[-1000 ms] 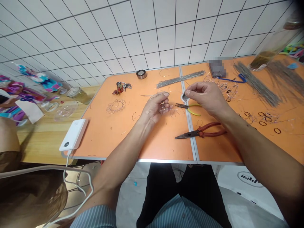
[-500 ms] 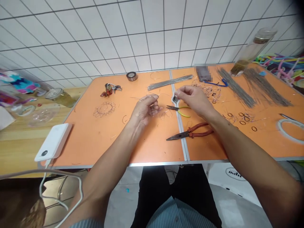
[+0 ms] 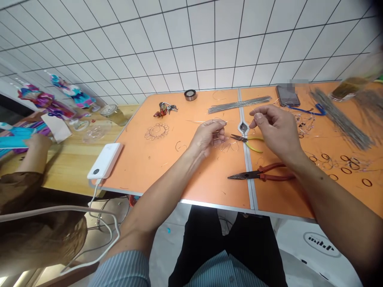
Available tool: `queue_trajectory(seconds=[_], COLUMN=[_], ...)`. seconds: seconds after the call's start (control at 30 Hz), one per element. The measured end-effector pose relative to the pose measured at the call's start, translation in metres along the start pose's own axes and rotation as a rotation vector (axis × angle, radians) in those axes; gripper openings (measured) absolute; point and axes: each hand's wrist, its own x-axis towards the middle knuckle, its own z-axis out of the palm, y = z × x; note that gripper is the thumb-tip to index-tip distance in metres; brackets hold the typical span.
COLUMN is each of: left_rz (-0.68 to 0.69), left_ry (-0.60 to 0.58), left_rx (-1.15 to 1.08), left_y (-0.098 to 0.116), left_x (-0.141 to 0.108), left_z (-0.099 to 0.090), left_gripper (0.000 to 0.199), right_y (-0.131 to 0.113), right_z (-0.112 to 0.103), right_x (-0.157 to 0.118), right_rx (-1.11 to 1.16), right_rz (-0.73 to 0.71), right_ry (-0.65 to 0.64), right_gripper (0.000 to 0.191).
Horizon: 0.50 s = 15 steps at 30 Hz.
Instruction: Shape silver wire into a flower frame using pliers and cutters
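My left hand [image 3: 206, 137] is closed in a pinch over the middle of the orange table, with thin wire [image 3: 197, 121] sticking out past its fingers. Below those fingers hang fine wire loops [image 3: 230, 146] shaped like petals. My right hand [image 3: 275, 129] is also pinched, to the right of the left hand and apart from it. A faint strand shows at its fingertips, though most of it is too fine to follow. Yellow-handled pliers [image 3: 247, 140] lie between and just below the hands. Closer to me are red-handled long-nose pliers [image 3: 260, 173], partly under my right forearm.
On the orange table [image 3: 167, 171] are a wire flower ring [image 3: 156, 131], keys [image 3: 166, 109], a tape roll [image 3: 190, 95], wire bundles [image 3: 239, 104], a phone [image 3: 287, 95] and dark rings [image 3: 346, 171]. A white power bank [image 3: 105, 161] sits at left. Another person's arm [image 3: 36, 153] is at far left.
The view has turned left, bringing another person's arm and colourful dolls into sight. My right hand has moved slightly away from the left hand; the left keeps its pinch.
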Motion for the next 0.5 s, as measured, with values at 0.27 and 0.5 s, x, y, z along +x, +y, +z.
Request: queue_trajectory(seconds=[0.27,0.5], left_rz=[0.002,-0.060], left_ry=[-0.021,0.005], left_rx=[-0.041,-0.092], left_y=[-0.002,0.001], left_x=[0.001,0.002], left_z=[0.000,0.000], left_gripper=[0.021,0.022], right_y=[-0.004,-0.002], right_z=[0.008,0.008], right_x=[-0.013,-0.009], right_rx=[-0.134,-0.157], right_rz=[-0.116,-0.139], right_ry=[-0.020,0.020], right_gripper=[0.012,0.008])
